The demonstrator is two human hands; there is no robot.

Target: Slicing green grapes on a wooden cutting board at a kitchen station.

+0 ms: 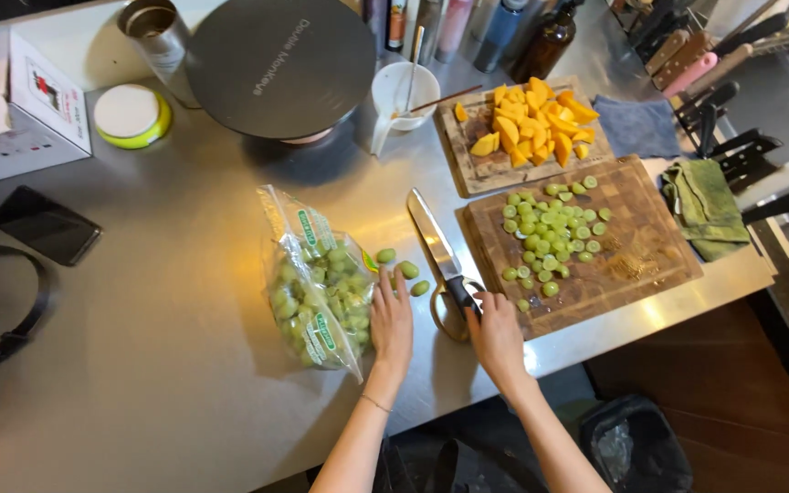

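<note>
Head view shows a brushed steel bench (pixel 166 365). Left hand (pixel 392 321) lies flat, fingers spread, against a crinkled clear bag of green olives (pixel 320 288), three loose olives (pixel 403 268) just past its fingertips. Right hand (pixel 497 333) curls over the dark handle of a broad knife (pixel 438 248) beside the wooden cutting board (pixel 650 246), near the bench's front edge.
</note>
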